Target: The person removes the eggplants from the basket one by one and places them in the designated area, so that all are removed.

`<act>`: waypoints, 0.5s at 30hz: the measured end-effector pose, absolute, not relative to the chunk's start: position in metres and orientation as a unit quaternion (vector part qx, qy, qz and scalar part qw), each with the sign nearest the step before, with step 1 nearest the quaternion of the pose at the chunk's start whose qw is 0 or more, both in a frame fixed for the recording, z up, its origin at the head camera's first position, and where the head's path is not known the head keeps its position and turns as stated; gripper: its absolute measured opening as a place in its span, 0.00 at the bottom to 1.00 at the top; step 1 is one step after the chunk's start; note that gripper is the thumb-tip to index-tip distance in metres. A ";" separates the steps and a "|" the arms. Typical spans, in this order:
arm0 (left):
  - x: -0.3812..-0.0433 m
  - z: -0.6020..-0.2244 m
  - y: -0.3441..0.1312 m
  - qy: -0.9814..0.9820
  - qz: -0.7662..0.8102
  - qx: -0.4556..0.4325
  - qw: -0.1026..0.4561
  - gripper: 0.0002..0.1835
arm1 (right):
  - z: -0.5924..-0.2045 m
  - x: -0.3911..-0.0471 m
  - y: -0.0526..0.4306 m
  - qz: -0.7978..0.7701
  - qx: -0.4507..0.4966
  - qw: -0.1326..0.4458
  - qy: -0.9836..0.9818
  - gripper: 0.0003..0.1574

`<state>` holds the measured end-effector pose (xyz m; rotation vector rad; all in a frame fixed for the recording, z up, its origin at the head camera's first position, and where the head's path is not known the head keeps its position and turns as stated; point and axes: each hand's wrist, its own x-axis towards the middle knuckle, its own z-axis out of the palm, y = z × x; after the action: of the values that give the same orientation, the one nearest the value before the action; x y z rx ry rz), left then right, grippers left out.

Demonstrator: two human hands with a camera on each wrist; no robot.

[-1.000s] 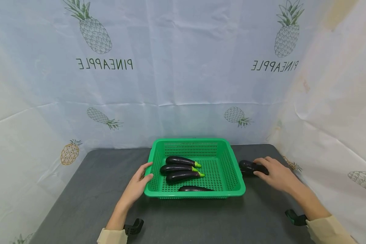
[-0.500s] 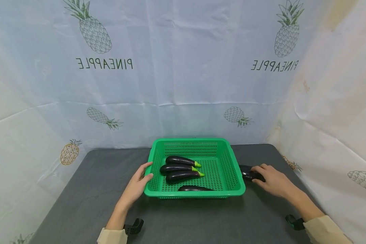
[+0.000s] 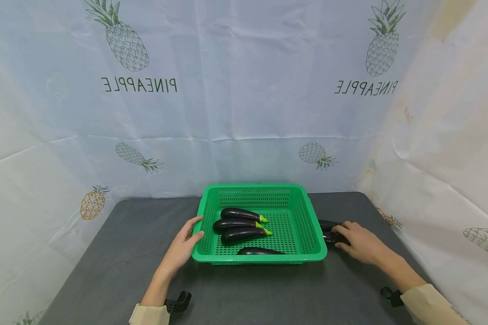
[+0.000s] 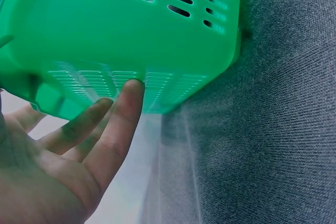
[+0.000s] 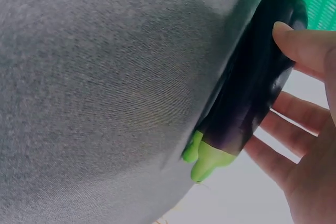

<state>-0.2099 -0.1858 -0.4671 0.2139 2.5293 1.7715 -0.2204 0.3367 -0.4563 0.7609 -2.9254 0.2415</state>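
Your left hand (image 3: 180, 247) is steadying nothing tightly: its fingers are reaching loosely spread, touching the left end of a green basket (image 3: 260, 258). Your right hand (image 3: 362, 243) is pinching a dark, glossy eggplant (image 5: 252, 77) between thumb and fingers, just to the right of the basket, on a grey table (image 3: 268, 293). A second eggplant (image 3: 327, 224) is lying beside it, partly hidden. Inside the basket, three eggplants (image 3: 241, 234) are lying side by side towards the left; another eggplant (image 3: 260, 251) is sitting by the near wall, partly covered.
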 end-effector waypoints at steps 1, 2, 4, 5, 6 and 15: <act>-0.210 -0.467 -0.186 0.817 0.573 0.069 0.023 0.28 | -0.457 -0.221 0.337 0.077 0.253 0.058 -0.963 0.22; -0.210 -0.467 -0.186 0.816 0.573 0.069 0.023 0.28 | -0.459 -0.221 0.337 0.075 0.255 0.062 -0.962 0.22; -0.210 -0.467 -0.186 0.816 0.573 0.069 0.023 0.28 | -0.461 -0.222 0.338 0.069 0.259 0.071 -0.961 0.22; -0.210 -0.467 -0.186 0.817 0.572 0.070 0.023 0.28 | -0.461 -0.222 0.338 0.066 0.261 0.076 -0.960 0.22; -0.210 -0.467 -0.186 0.816 0.573 0.069 0.023 0.28 | -0.462 -0.223 0.338 0.064 0.262 0.080 -0.960 0.22; -0.210 -0.468 -0.186 0.815 0.575 0.070 0.021 0.28 | -0.468 -0.227 0.340 0.057 0.270 0.103 -0.956 0.22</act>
<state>-0.2100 -0.1863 -0.4675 0.2163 2.5259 1.7816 -0.2272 0.3401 -0.4676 0.7971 -2.8201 0.1690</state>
